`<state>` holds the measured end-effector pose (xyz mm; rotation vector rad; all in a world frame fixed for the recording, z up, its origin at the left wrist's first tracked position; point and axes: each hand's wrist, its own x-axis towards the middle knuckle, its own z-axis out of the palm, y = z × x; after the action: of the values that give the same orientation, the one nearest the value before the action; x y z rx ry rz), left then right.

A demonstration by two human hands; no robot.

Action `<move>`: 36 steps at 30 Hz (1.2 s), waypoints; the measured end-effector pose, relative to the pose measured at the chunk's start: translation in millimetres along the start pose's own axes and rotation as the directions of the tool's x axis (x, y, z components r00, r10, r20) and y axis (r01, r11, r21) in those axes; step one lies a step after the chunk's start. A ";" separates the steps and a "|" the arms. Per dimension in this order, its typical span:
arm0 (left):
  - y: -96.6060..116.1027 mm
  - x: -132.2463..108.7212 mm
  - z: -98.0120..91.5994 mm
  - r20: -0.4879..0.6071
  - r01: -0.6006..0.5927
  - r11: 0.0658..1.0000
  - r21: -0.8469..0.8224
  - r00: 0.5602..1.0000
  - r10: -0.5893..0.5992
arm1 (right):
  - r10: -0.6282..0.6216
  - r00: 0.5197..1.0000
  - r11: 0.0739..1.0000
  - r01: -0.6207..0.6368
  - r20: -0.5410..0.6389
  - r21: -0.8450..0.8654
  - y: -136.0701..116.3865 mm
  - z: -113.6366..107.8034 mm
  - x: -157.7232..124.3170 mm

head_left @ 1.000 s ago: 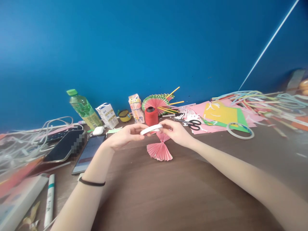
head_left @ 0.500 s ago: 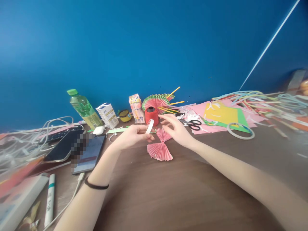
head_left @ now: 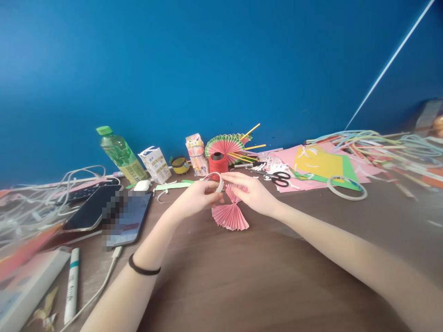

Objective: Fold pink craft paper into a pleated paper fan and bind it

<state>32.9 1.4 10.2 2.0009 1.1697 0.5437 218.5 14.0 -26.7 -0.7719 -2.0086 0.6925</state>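
My left hand (head_left: 199,199) is closed on a narrow roll of white tape (head_left: 220,182), held on edge above the table. My right hand (head_left: 254,192) reaches in from the other side with its fingers stretched out and its thumb apart from them. Its fingertips are at the roll's upper edge; whether they pinch the tape end I cannot tell. Just below the hands, a pink pleated paper piece (head_left: 230,216), gathered at its middle like a bow, lies on the table, its upper half partly covered by my right hand. A red thread spool (head_left: 218,165) stands right behind the roll.
Behind are a pink-green pleated fan (head_left: 224,146), a small carton (head_left: 196,154), a white carton (head_left: 155,165) and a green bottle (head_left: 121,154). Black-handled scissors (head_left: 280,179), coloured paper (head_left: 320,163) and a larger tape ring (head_left: 347,197) lie right. Phones (head_left: 92,210) and a marker (head_left: 72,286) lie left.
My right hand has moved left and slightly down, bringing its fingertips to the tape roll. The roll has turned a little in my left hand. The pink pleated piece stays in place.
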 end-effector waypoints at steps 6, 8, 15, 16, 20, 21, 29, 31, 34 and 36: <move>-2.0 1.1 2.5 -0.011 0.018 1.000 -0.026 1.000 -0.018 | 0.096 0.995 0.991 -0.096 0.006 0.092 -3.3 -5.8 2.7; -1.3 1.2 2.5 -0.022 0.028 0.998 -0.053 0.999 -0.029 | 0.114 0.993 0.984 -0.114 0.009 0.137 -4.6 -7.3 3.9; 2.5 0.6 2.8 -0.010 0.037 0.995 -0.095 0.999 -0.038 | 0.189 0.982 0.938 -0.172 -0.028 0.301 -4.5 -6.5 6.3; 2.4 0.8 3.4 -0.007 0.039 0.994 -0.107 0.999 -0.040 | 0.191 0.981 0.938 -0.174 -0.029 0.300 -3.6 -6.2 6.3; 1.1 2.6 6.6 0.037 0.048 0.980 -0.191 0.998 -0.042 | 0.161 0.986 0.945 -0.143 -0.038 0.294 -0.3 -5.9 6.2; 0.7 3.1 7.4 0.050 0.052 0.974 -0.219 0.998 -0.042 | 0.151 0.988 0.947 -0.134 -0.038 0.293 0.2 -6.1 6.1; -0.9 6.5 14.4 0.049 0.116 0.920 -0.374 0.993 -0.105 | 0.113 0.991 0.980 -0.099 -0.074 0.171 -1.6 -8.9 6.1; 0.9 6.3 16.6 0.003 0.118 0.923 -0.367 0.992 -0.126 | 0.108 0.991 0.984 -0.094 -0.084 0.151 -1.5 -9.0 5.9; 6.1 5.5 20.2 0.000 0.152 0.896 -0.417 0.986 -0.167 | 0.100 0.992 0.983 -0.086 -0.077 0.164 -2.4 -8.3 5.2; 9.5 5.1 22.7 0.030 0.180 0.858 -0.481 0.981 -0.189 | 0.094 0.993 0.985 -0.081 -0.075 0.155 -4.2 -7.8 4.6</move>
<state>55.8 -5.9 3.1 1.4426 1.0926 0.6795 222.0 16.0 -17.5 -0.7889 -1.8334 0.8407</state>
